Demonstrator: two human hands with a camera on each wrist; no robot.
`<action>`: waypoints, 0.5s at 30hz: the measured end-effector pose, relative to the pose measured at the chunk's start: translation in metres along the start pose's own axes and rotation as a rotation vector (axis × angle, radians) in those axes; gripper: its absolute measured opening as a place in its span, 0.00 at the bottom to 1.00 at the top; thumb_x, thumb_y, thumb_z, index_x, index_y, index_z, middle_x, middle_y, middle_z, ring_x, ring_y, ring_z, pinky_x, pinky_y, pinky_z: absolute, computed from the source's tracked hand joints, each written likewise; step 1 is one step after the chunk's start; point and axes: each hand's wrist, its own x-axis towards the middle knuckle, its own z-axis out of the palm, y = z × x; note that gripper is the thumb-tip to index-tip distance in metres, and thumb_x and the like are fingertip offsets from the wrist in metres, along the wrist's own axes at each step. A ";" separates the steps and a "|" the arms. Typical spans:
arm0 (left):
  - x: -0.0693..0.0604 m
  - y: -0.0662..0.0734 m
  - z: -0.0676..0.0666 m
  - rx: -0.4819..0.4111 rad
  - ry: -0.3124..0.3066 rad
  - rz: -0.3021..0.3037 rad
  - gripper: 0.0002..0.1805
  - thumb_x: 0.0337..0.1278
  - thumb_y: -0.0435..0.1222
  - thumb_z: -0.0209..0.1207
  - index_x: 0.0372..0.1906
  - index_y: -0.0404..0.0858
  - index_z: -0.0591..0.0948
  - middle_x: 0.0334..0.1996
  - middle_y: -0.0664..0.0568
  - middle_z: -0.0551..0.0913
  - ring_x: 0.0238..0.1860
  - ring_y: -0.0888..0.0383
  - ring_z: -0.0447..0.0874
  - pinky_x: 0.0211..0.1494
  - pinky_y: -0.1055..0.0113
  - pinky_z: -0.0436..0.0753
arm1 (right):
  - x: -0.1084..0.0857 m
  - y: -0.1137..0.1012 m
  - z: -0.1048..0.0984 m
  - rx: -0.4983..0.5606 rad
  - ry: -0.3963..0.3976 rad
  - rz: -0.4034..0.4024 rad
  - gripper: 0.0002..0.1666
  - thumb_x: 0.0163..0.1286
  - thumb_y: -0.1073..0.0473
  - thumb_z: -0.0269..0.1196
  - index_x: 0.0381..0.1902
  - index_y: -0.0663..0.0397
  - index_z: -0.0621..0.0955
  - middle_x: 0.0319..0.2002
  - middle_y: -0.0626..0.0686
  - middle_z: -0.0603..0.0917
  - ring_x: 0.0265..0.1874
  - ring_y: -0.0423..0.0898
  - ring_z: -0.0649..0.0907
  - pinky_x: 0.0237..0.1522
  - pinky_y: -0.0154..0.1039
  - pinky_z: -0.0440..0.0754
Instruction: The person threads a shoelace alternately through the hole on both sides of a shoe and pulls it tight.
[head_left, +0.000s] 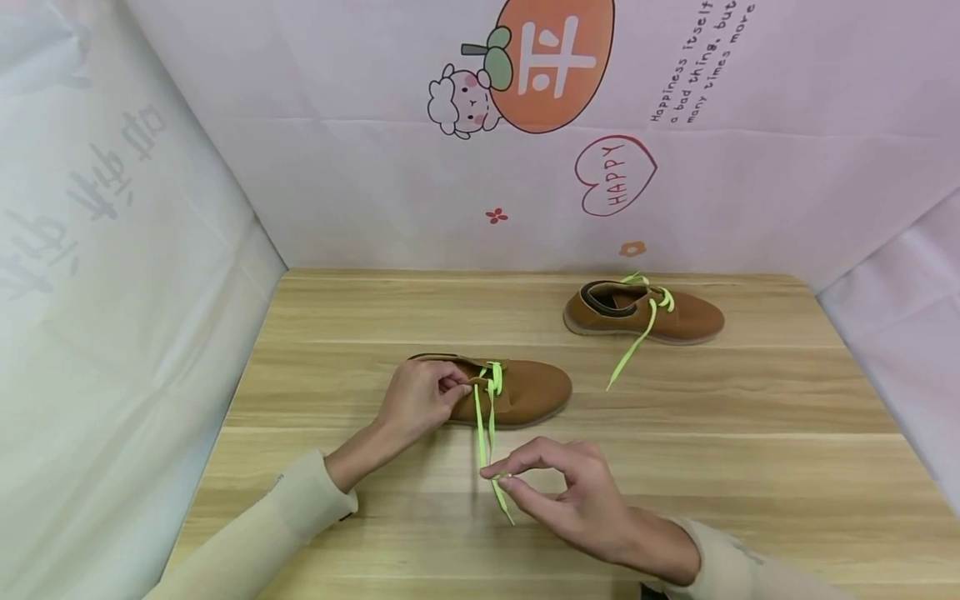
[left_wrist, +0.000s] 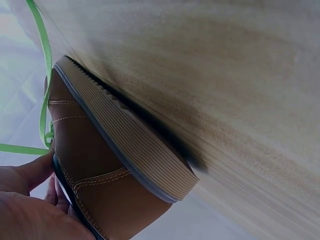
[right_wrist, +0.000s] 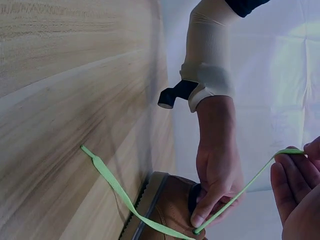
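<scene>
A brown leather shoe with a neon green shoelace lies on the table, its toe pointing right. My left hand pinches the edge of its opening beside the eyelets; the left wrist view shows the shoe's side and ribbed sole. In front of the shoe, my right hand pinches one lace between thumb and index finger, and that lace runs taut back to an eyelet. The right wrist view shows another lace end hanging loose over the shoe's side.
Farther back on the right stands a second brown shoe, its green lace trailing onto the wooden table. White printed cloth rises behind the table and along both sides.
</scene>
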 end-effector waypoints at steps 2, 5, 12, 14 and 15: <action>0.000 0.000 0.000 0.002 -0.007 -0.003 0.03 0.57 0.29 0.74 0.32 0.40 0.91 0.25 0.57 0.89 0.24 0.68 0.81 0.31 0.73 0.80 | -0.001 -0.001 -0.004 0.003 0.014 0.018 0.15 0.61 0.80 0.69 0.43 0.60 0.85 0.37 0.58 0.93 0.38 0.48 0.93 0.45 0.34 0.88; 0.001 0.001 -0.001 0.000 -0.017 -0.008 0.03 0.57 0.29 0.74 0.32 0.40 0.91 0.26 0.56 0.89 0.25 0.67 0.83 0.33 0.72 0.82 | -0.002 -0.002 -0.010 0.013 0.044 0.046 0.19 0.56 0.83 0.68 0.41 0.60 0.85 0.36 0.57 0.92 0.37 0.48 0.92 0.45 0.33 0.87; 0.001 0.001 -0.001 0.010 -0.009 -0.009 0.04 0.56 0.28 0.74 0.32 0.40 0.91 0.26 0.56 0.90 0.26 0.66 0.84 0.34 0.72 0.83 | -0.007 0.002 -0.024 0.030 0.087 0.045 0.22 0.53 0.88 0.67 0.41 0.64 0.85 0.35 0.59 0.90 0.37 0.49 0.90 0.49 0.32 0.86; 0.000 0.001 0.000 0.014 -0.003 -0.006 0.04 0.56 0.29 0.74 0.32 0.40 0.91 0.26 0.56 0.90 0.26 0.66 0.84 0.33 0.72 0.82 | -0.009 0.002 -0.027 0.030 0.091 0.045 0.20 0.55 0.87 0.67 0.40 0.65 0.85 0.35 0.59 0.90 0.37 0.48 0.90 0.49 0.32 0.86; 0.000 0.001 0.000 0.015 0.000 -0.006 0.04 0.56 0.29 0.74 0.32 0.40 0.91 0.26 0.57 0.89 0.26 0.66 0.84 0.33 0.72 0.82 | -0.010 0.002 -0.028 0.028 0.093 0.047 0.19 0.56 0.87 0.67 0.40 0.65 0.85 0.35 0.59 0.90 0.37 0.48 0.90 0.49 0.32 0.86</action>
